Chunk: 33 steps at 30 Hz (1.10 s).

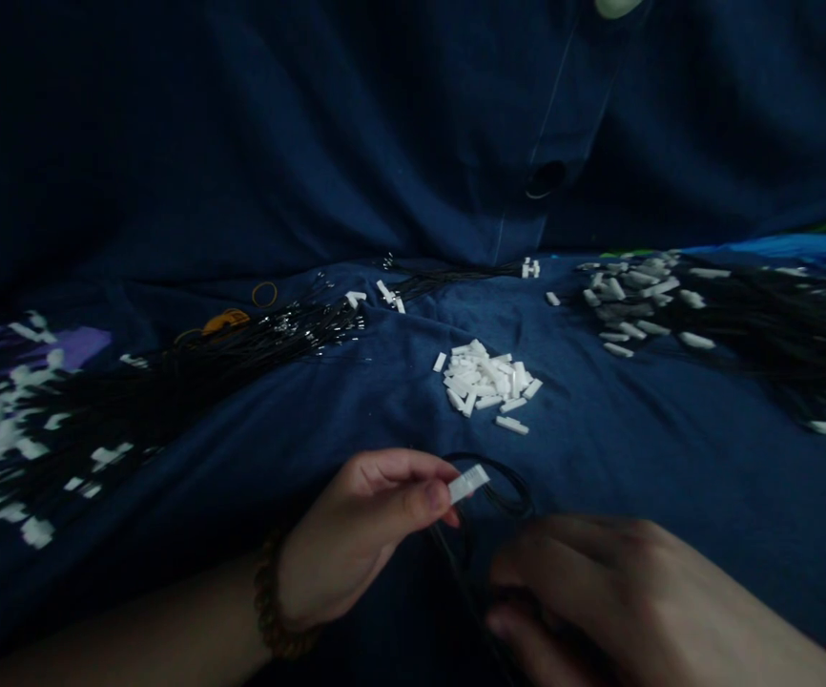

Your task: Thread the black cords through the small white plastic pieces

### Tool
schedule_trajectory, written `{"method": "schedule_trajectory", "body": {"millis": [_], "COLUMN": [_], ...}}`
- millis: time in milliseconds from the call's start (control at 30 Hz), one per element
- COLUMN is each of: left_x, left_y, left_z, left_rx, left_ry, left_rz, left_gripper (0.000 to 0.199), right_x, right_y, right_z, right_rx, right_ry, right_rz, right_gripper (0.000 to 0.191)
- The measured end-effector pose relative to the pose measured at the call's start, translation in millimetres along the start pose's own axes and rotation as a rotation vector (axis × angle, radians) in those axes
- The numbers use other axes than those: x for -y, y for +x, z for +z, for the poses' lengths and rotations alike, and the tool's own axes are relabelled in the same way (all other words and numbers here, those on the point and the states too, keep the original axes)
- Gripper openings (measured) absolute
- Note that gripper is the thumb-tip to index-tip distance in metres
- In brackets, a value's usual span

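My left hand [377, 510] pinches a small white plastic connector [468, 484] between thumb and index finger. Black wires [509, 482] loop behind the connector and trail down between the hands. My right hand [599, 592], slightly blurred, is at the lower right with its fingers curled closed around the lower stretch of the wires; its fingertips are in shadow. Just beyond both hands lies a heap of loose white connectors [485, 377] on dark blue cloth [377, 410].
Black wires with white connectors [19, 420] lie at left, their bare metal-tipped ends [313, 320] towards the middle. An orange band [225, 322] rests on them. Another wire bundle [763, 315] lies at right, with connectors [634, 286]. A thin bundle [456, 275] lies at the back.
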State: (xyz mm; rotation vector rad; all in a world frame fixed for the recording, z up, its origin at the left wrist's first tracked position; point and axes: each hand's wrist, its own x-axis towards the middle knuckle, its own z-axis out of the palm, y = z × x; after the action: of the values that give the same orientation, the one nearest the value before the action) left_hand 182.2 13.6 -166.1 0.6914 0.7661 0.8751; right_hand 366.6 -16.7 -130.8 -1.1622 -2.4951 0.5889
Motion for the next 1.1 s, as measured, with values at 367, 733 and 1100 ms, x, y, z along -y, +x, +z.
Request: {"method": "schedule_trajectory", "body": {"millis": [367,733,1100], "left_x": [-1.3,0.5,-0.5], "left_y": [0.2,3.0,3.8], "left_z": [-1.6,-2.0,1.3], "left_rx": [0.015,-0.058,-0.075], "left_ry": [-0.002,0.085,0.141], "left_rz": [0.012,0.026,0.056], "left_gripper": [0.018,0.014,0.006], "right_x": [0.9,2.4,9.5], "right_y": [5.1,9.0,10.8], "right_z": [-4.9,12.6,13.1], "right_rx": [-0.022,-0.123,-0.038], "right_ry": [-0.011,-0.024,-0.026], "right_rz": [-0.071,-0.111,0.036], "right_gripper": [0.022,0.013,0.013]}}
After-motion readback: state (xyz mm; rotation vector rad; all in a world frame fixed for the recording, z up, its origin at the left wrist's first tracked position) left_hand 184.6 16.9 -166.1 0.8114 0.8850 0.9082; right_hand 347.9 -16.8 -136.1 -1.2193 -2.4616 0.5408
